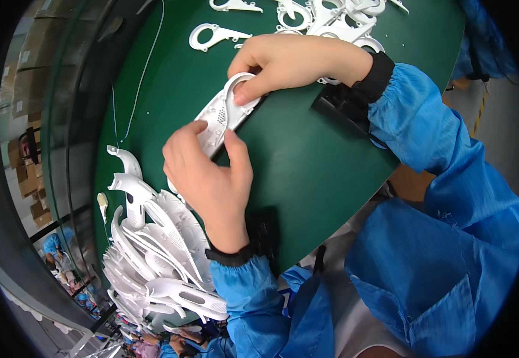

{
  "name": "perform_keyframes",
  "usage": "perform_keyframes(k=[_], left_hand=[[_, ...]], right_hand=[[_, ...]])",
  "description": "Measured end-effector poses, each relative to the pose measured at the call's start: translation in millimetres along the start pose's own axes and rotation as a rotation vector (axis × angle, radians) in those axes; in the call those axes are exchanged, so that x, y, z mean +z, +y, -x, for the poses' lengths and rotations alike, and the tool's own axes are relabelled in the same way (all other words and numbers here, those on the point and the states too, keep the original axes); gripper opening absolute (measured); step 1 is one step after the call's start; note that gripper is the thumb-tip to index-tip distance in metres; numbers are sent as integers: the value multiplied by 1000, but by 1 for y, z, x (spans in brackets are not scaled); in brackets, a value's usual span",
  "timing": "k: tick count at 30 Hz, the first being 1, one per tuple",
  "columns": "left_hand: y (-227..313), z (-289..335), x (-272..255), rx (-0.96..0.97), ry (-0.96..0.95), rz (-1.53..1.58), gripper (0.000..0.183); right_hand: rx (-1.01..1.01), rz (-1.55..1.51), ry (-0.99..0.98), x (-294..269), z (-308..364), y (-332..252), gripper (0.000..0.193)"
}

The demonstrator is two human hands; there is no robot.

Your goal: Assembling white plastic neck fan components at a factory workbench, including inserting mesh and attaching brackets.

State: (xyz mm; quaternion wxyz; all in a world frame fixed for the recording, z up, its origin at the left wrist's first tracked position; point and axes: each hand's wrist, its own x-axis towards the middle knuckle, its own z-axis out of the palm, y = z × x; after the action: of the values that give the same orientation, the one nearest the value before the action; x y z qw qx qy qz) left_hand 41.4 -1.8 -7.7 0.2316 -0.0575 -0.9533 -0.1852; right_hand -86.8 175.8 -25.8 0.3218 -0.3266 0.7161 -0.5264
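Between my two hands is a long white plastic housing (213, 126) with a rounded far end and a patch of small holes, its hollow inner side facing up. My left hand (209, 173) grips the near part, thumb on one edge and fingers on the other. At the far end, my right hand (271, 67) presses its thumb inside a white ring-shaped part (241, 83) that lies in the housing, with the index finger curled round the rim. Beyond my right hand lie loose white ring-ended parts (215, 37) of similar shape.
A heap of curved white plastic shells (158, 238) lies left of my left forearm. More white ring parts (331, 18) are piled at the far side of the green table (307, 161). A thin cord (143, 71) hangs at the left. Other people (182, 343) sit beyond the table's lower left.
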Motion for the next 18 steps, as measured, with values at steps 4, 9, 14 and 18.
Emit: perform_keyframes(k=[4,9,14,18], left_hand=[[-6,-1,-4,-170,-54,37,23],[-11,4,-10,-273,-164,148,17],[-13,14,-13,-207,-165,252,16],[-12,14,-12,-135,-202,118,16]], right_hand=[[-11,159,58,6,1,-10,29],[-26,304,27,13,2,-11,29],[-5,182,-4,17,4,-16,30],[18,2,-37,26,6,-15,30]])
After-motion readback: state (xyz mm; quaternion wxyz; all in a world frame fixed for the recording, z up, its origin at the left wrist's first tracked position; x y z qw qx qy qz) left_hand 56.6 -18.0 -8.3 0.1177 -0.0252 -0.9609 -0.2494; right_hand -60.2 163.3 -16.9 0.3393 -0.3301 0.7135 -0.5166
